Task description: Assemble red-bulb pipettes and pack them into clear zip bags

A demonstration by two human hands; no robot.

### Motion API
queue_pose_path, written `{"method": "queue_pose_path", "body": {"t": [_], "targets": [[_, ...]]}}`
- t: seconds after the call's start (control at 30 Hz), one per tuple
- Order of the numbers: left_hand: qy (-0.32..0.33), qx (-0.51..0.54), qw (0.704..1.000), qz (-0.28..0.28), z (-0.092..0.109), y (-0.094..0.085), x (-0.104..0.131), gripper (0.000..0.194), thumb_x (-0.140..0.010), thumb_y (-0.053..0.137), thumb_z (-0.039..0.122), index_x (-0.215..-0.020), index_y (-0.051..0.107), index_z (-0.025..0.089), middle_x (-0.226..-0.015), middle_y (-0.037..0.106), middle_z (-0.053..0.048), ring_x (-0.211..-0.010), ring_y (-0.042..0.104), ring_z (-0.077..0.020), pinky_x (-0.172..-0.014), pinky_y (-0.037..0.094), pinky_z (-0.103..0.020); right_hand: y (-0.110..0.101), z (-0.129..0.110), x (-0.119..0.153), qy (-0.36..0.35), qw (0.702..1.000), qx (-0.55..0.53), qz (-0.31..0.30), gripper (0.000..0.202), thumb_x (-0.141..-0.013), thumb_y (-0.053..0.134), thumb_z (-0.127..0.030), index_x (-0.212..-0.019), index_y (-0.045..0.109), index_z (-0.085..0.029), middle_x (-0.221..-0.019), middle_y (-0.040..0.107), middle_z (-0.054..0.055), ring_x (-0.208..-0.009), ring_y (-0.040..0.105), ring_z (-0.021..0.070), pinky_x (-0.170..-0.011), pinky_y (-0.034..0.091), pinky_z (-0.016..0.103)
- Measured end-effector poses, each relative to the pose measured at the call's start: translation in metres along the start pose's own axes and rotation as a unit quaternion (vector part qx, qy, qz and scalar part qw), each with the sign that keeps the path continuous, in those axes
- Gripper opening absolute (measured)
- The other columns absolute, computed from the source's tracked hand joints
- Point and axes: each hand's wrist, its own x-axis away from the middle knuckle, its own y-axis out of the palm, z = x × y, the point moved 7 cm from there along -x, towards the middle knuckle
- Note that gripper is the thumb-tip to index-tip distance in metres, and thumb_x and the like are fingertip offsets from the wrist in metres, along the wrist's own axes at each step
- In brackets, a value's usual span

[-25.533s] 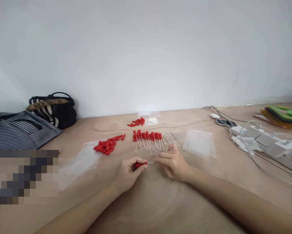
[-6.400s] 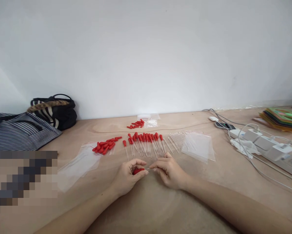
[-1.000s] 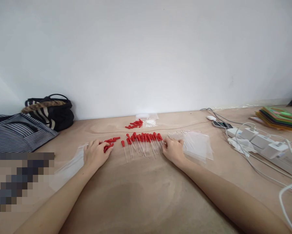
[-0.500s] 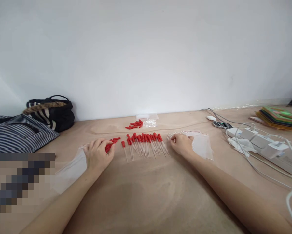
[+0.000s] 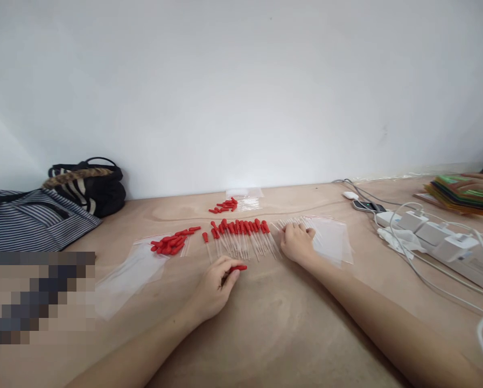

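My left hand (image 5: pixel 217 285) is closed, pinching a red rubber dropper bulb (image 5: pixel 238 268) between thumb and fingers just above the table. My right hand (image 5: pixel 299 241) lies with curled fingers on a pile of thin clear dropper tubes (image 5: pixel 293 222); whether it grips one is hidden. Between the hands spreads a row of assembled droppers (image 5: pixel 241 242), red bulbs away from me and clear stems towards me. To the left, a heap of loose red bulbs (image 5: pixel 170 245) rests on clear plastic bags (image 5: pixel 132 275).
More clear bags (image 5: pixel 334 240) lie under the tubes. Near the wall are several red bulbs (image 5: pixel 225 205) and clear tubes (image 5: pixel 249 203). A power strip (image 5: pixel 459 264) with chargers and cables runs along the right. Another person's hand (image 5: pixel 481 183) touches coloured sheets (image 5: pixel 459 196). Bags (image 5: pixel 88 188) stand left.
My left hand has moved right and towards me from the loose bulb heap, carrying one red bulb. My right hand's fingers have shifted slightly on the tubes. Another person's hand has appeared at the right.
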Motion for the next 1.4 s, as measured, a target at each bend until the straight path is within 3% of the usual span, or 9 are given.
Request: {"method": "queue_pose_path", "body": {"t": [0.13, 0.23, 0.3, 0.8, 1.13, 1.4], "targets": [[-0.059, 0.085, 0.995, 0.009, -0.017, -0.001, -0.003, 0.018, -0.078, 0.050, 0.028, -0.090, 0.059, 0.018, -0.081, 0.059, -0.004, -0.073, 0.057, -0.0167, -0.066, 0.045, -0.027, -0.017, -0.019, 0.019, -0.145, 0.976, -0.152, 0.052, 0.018, -0.085, 0.037, -0.023, -0.089, 0.053, -0.016, -0.085, 0.062, 0.007, -0.084, 0.051, 0.0202, -0.076, 0.025, 0.035], [-0.084, 0.121, 0.989, 0.009, -0.020, 0.002, -0.002, 0.017, -0.075, 0.054, 0.030, -0.086, 0.057, 0.017, -0.078, 0.061, -0.003, -0.072, 0.058, -0.0163, -0.064, 0.045, -0.025, -0.024, -0.038, 0.044, -0.271, 0.935, -0.228, 0.029, 0.020, -0.086, 0.037, -0.020, -0.098, 0.053, -0.018, -0.084, 0.061, 0.005, -0.079, 0.052, 0.0156, -0.075, 0.026, 0.032], [-0.084, 0.116, 0.990, 0.004, -0.017, 0.004, -0.002, 0.017, -0.075, 0.055, 0.030, -0.085, 0.057, 0.017, -0.075, 0.061, -0.002, -0.068, 0.057, -0.0155, -0.062, 0.045, -0.025, -0.024, -0.047, 0.057, -0.307, 0.919, -0.248, 0.010, 0.022, -0.085, 0.037, -0.016, -0.099, 0.054, -0.019, -0.081, 0.060, 0.004, -0.075, 0.052, 0.0138, -0.075, 0.027, 0.032], [-0.077, 0.138, 0.987, 0.027, -0.017, 0.002, -0.003, 0.014, -0.074, 0.056, 0.027, -0.081, 0.058, 0.016, -0.074, 0.063, -0.002, -0.070, 0.060, -0.0156, -0.064, 0.048, -0.025, -0.020, -0.070, 0.081, -0.318, 0.905, -0.280, -0.040, 0.020, -0.082, 0.041, -0.013, -0.092, 0.057, -0.017, -0.078, 0.059, 0.003, -0.073, 0.051, 0.0133, -0.074, 0.029, 0.031], [-0.074, 0.209, 0.973, 0.070, -0.021, 0.000, 0.000, 0.015, -0.067, 0.063, 0.024, -0.079, 0.066, 0.015, -0.075, 0.068, -0.003, -0.070, 0.061, -0.0157, -0.066, 0.050, -0.025, -0.025, -0.073, 0.089, -0.365, 0.884, -0.291, -0.005, 0.020, -0.081, 0.040, -0.014, -0.093, 0.056, -0.015, -0.070, 0.053, 0.002, -0.065, 0.046, 0.0120, -0.070, 0.028, 0.029], [-0.064, 0.238, 0.969, 0.035, -0.017, 0.005, 0.001, 0.013, -0.064, 0.065, 0.021, -0.076, 0.068, 0.016, -0.068, 0.068, -0.002, -0.062, 0.060, -0.0133, -0.058, 0.049, -0.022, -0.030, -0.071, 0.087, -0.420, 0.872, -0.251, 0.009, 0.031, -0.078, 0.037, -0.007, -0.098, 0.057, -0.018, -0.069, 0.053, 0.001, -0.065, 0.047, 0.0116, -0.075, 0.024, 0.033]]}}
